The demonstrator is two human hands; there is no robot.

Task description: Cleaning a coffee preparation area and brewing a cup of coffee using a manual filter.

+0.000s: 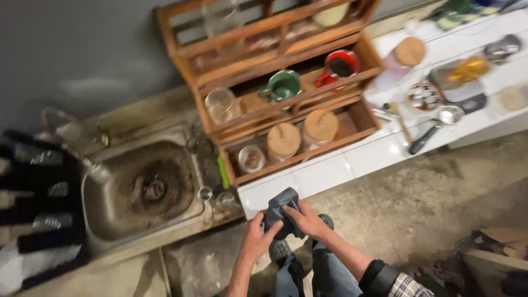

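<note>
Head view: both your hands on one dark cloth at the counter's edge

Head view looks down past your knees, and going left to right you have one steel sink, stained dark around its single drain, set into the worn counter. Two small clear glasses stand just beside its right rim.

Next comes the wooden rack on the white tiled counter. Its lowest shelf holds one empty glass and two jars with round cork lids. The shelf above carries one clear glass jar, one green mug and one red mug.

Right of the rack, one more cork-lidded container stands on the tiles, with one ladle lying near the counter's front edge. The other items there are too blurred to count.

Below the counter's edge, your left hand and right hand meet on one dark grey cloth. Your left fingers are curled around its lower side; your right fingers are pressed over its top, so both hands are clamped on the bunched cloth, held just in front of the tiled edge and above your two shoes.
</note>
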